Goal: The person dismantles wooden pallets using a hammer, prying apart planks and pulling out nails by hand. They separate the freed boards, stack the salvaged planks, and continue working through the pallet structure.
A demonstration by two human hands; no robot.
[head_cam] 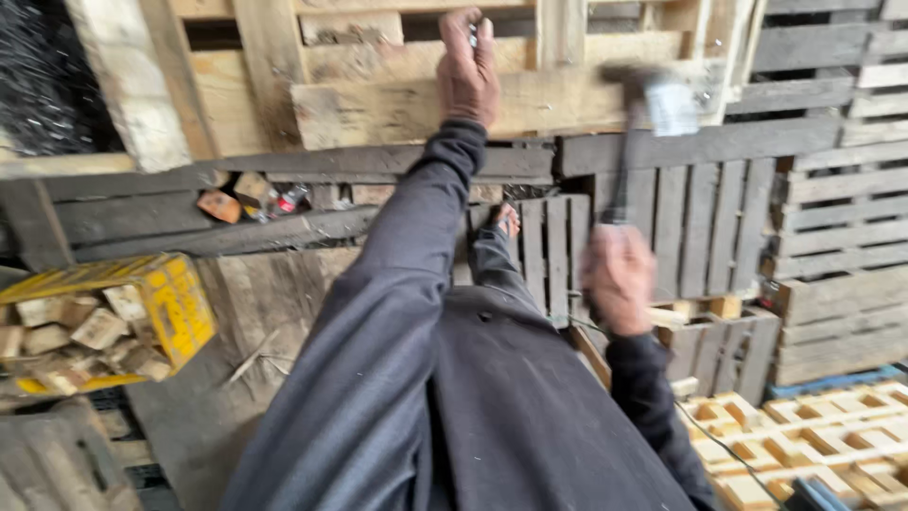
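Right hand (619, 279), nearest the camera, is closed round the dark handle of a motion-blurred, grey-headed hammer (653, 99), whose head is raised near the pale wooden pallet board (397, 104). Left hand (468, 71), arm extended in a dark grey sleeve, pinches a small metal nail (472, 33) against the upper pallet timber, fingers drawn together. Yellow crate of cut wooden blocks (170, 303) sits low left. Weathered grey pallets (832, 218) stack beyond, right.
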